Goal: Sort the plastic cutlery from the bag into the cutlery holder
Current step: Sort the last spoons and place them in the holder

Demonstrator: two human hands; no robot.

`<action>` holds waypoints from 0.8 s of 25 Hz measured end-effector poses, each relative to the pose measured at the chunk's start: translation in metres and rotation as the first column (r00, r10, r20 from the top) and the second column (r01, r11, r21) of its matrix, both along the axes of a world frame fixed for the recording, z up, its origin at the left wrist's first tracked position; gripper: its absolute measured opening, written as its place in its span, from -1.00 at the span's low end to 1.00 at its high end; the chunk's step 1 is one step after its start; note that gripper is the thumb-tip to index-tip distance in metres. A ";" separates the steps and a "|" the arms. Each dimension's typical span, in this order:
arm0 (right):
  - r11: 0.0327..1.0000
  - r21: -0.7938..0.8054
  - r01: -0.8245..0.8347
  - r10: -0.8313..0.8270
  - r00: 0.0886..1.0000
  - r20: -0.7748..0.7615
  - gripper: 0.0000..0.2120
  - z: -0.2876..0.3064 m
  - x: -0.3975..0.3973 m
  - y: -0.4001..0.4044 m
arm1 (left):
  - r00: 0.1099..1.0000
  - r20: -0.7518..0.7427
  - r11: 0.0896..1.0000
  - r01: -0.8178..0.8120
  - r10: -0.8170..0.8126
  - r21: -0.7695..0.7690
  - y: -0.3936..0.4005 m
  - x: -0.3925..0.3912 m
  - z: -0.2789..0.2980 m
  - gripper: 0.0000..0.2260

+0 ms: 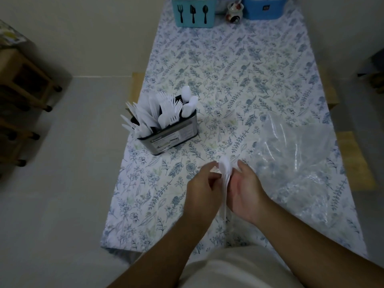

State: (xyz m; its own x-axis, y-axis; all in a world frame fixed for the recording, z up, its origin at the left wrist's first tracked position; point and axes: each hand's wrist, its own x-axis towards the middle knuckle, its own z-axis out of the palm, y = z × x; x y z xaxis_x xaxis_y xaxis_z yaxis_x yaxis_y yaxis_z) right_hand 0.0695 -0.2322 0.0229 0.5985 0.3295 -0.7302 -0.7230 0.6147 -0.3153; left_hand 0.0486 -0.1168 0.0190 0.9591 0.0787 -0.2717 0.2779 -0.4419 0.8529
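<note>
Holding a small stack of white plastic spoons (225,173) between both hands, the person stands at the near end of a table (228,69) covered in a floral cloth. The left hand (202,191) has its fingers (212,169) curled and pinching the stack from the left side, near the bowls. The right hand (247,191) is turned palm-inward, its fingers (242,166) loosely spread and cupped against the right side of the stack, the thumb not clearly visible. The spoons point away from the person, bowls at the far end, handles running down between the palms. How many spoons are in the stack cannot be told because of blur.

The cutlery holder (170,136) stands on the table left of centre, well apart from the hands and farther away. It is a dark, shiny rectangular box with a label on its near face. Its left compartment holds knives (137,119), the middle holds forks (168,109), and the right holds spoons (189,102), all white and standing upright or leaning.

The clear plastic bag (295,154) lies crumpled on the table to the right of the hands, just beside the right hand. Whether any cutlery is left inside it cannot be told.

At the far end of the table stand a blue caddy (194,14) printed with fork, knife and spoon shapes, a small ceramic jar (234,12) and a blue container (264,7).
</note>
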 end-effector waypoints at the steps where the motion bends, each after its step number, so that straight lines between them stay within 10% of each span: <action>1: 0.999 -0.036 0.003 -0.003 1.000 -0.003 -0.43 0.000 0.001 0.003 | 1.000 0.023 1.000 0.012 -0.011 -0.023 0.002 0.001 0.001 -0.71; 12: 0.931 -0.365 0.019 0.109 0.939 0.327 -0.77 0.021 0.016 0.026 | 0.979 0.194 0.997 0.046 -0.055 0.054 0.031 0.018 0.017 -0.86; 20: 0.713 -0.647 0.273 0.323 0.691 0.647 -0.74 0.099 0.105 0.038 | 0.892 0.452 0.999 0.015 0.009 -0.050 0.059 0.114 0.103 -0.71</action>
